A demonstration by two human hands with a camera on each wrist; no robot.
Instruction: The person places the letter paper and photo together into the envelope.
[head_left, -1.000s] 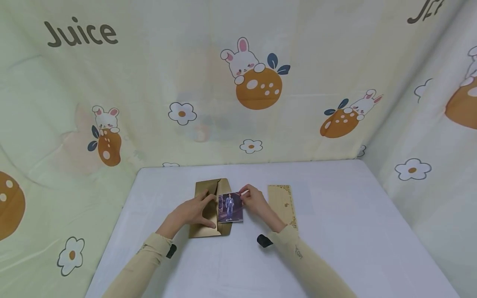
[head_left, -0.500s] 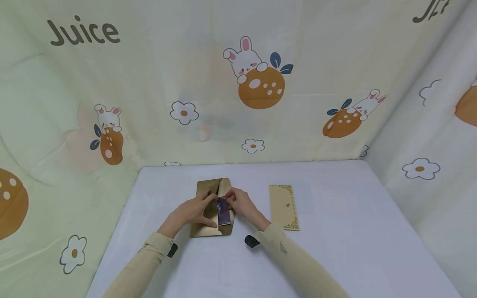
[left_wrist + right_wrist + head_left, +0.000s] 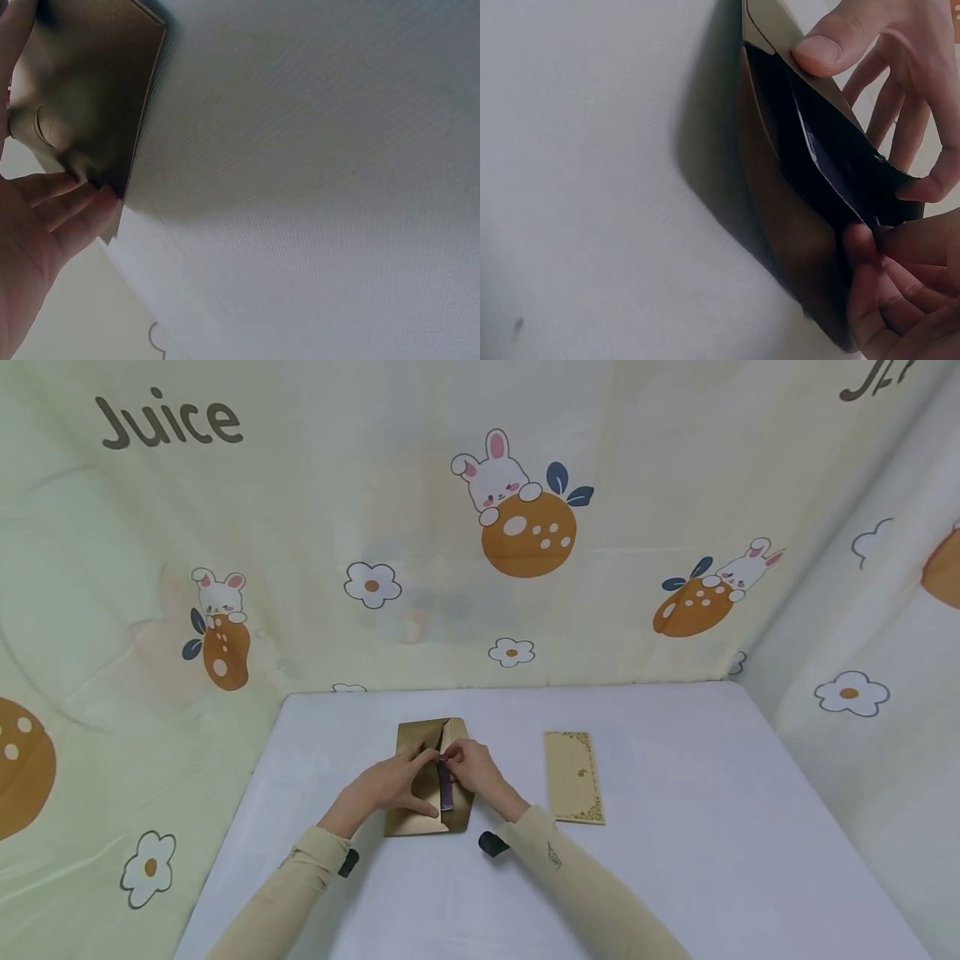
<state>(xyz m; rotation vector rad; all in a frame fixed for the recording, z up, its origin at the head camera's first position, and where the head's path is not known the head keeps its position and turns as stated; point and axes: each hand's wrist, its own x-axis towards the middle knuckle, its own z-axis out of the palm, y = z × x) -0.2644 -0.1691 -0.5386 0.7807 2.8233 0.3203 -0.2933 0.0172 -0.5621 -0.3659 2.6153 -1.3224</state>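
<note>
A gold-brown paper envelope (image 3: 424,734) lies on the white table, its mouth on the right side. My left hand (image 3: 392,782) grips it from the left, thumb and forefinger spread along the mouth edge. The right wrist view has the mouth bulging wide between thumb (image 3: 817,54) and forefinger. With thumb and fingertips, my right hand (image 3: 477,770) pinches the edge of a dark purple photo card (image 3: 446,789). Most of that card is inside the envelope; a narrow strip shows. In the left wrist view, left fingers (image 3: 86,214) touch the envelope's far edge.
To the right lies a cream rectangular card (image 3: 573,777) with a brown ornamental border. A curtain (image 3: 420,527) printed with rabbits, fruit and flowers hangs behind and beside the table (image 3: 675,827).
My right hand has moved left, sliding the photo card from almost wholly visible to a narrow strip at the envelope's mouth. The left hand has stayed in place on the envelope.
</note>
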